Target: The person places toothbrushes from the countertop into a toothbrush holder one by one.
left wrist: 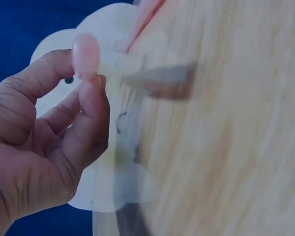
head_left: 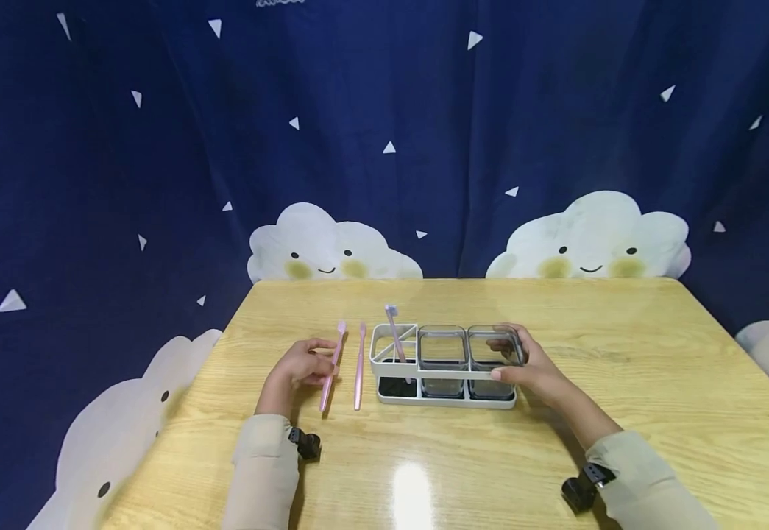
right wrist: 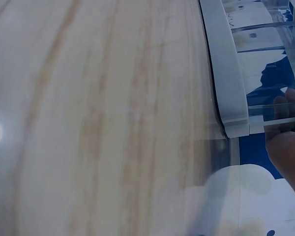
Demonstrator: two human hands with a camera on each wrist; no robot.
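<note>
My left hand [head_left: 305, 364] pinches a pink toothbrush [head_left: 332, 368] between thumb and fingers, its head toward the back of the table. The left wrist view catches the rounded handle end of this toothbrush [left wrist: 86, 56] at the fingertips. A second pink toothbrush [head_left: 359, 372] lies on the wood just to its right. The white toothbrush holder [head_left: 444, 374] has a third toothbrush [head_left: 395, 335] leaning upright in its divided left section. At the holder's right end, my right hand [head_left: 530, 372] grips it, thumb on the front rail and fingers behind the right-hand clear cup [head_left: 490, 350].
Another clear cup [head_left: 442, 350] sits in the middle slot of the holder. All this stands on a light wooden table [head_left: 656, 383], with a dark blue curtain [head_left: 384, 88] printed with clouds behind it.
</note>
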